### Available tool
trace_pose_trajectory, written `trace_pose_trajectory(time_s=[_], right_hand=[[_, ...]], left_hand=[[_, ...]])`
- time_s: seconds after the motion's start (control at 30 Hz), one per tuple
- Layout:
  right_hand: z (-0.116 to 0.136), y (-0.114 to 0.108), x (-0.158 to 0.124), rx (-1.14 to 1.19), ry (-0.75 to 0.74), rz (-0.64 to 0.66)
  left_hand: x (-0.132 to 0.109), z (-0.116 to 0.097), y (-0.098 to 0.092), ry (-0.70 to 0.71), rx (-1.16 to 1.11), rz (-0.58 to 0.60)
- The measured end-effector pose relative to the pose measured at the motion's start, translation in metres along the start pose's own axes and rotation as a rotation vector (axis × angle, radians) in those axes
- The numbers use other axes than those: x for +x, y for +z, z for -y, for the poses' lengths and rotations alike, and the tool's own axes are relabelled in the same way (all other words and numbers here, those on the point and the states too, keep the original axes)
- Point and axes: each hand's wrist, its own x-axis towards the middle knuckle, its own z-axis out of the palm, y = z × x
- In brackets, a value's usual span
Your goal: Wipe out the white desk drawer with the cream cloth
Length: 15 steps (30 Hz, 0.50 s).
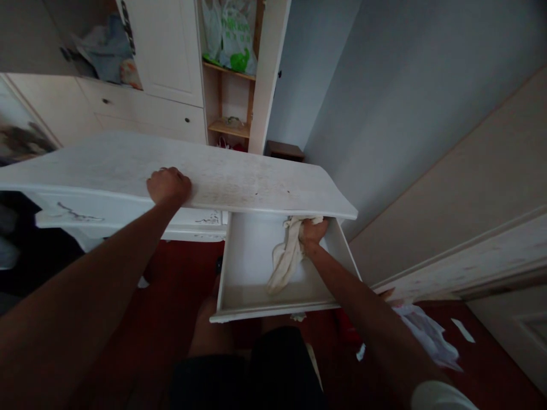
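Observation:
My left hand (169, 185) is closed in a fist and rests on the white tabletop (239, 173) near its front edge; whatever may be inside the fist is hidden. Below the top, a white drawer (248, 256) is pulled out toward me. Inside it, at the back right, my right hand (314, 231) grips a cream cloth (286, 259). The cloth is bunched at the hand, and its loose end trails over the drawer bottom toward the front.
Behind the table stands a white cabinet (171, 51) with a door open and plastic bags (235, 34) on a shelf. A grey wall (405, 85) is at the right. A plastic bag (429, 333) and paper scraps lie on the red floor (171, 319).

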Motion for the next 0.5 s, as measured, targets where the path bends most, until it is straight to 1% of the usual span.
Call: trace_pose_trajectory(time_s=[0.03, 0.13, 0.23, 0.27, 0.3, 0.33, 0.4, 0.43, 0.5], right_hand=[[0.006, 0.007, -0.004, 0.029, 0.029, -0.021], [0.021, 0.026, -0.02, 0.068, 0.033, -0.029], [0.032, 0.04, -0.042, 0.057, -0.008, -0.03], [0.035, 0.043, -0.05, 0.034, -0.032, -0.004], [0.038, 0.045, -0.059, 0.006, -0.058, 0.054], [0.041, 0.047, -0.067, -0.019, -0.085, 0.141], [0.049, 0.051, -0.086, -0.033, -0.142, 0.349], [0.054, 0.053, -0.096, -0.023, -0.185, 0.445], [0.063, 0.059, -0.117, 0.005, -0.331, 0.617]], left_hand=[[0.0, 0.0, 0.0, -0.003, -0.005, 0.002], [0.001, -0.001, 0.001, -0.017, -0.01, -0.002], [0.001, -0.001, 0.001, -0.022, -0.006, 0.006], [0.0, -0.001, 0.0, -0.019, -0.006, 0.014], [0.0, -0.001, 0.0, -0.014, -0.007, 0.024], [0.0, -0.001, 0.0, -0.009, -0.008, 0.032], [0.0, -0.001, -0.001, -0.009, -0.006, 0.036], [0.0, -0.001, -0.001, -0.012, -0.004, 0.033], [0.0, -0.001, -0.001, -0.021, 0.002, 0.028]])
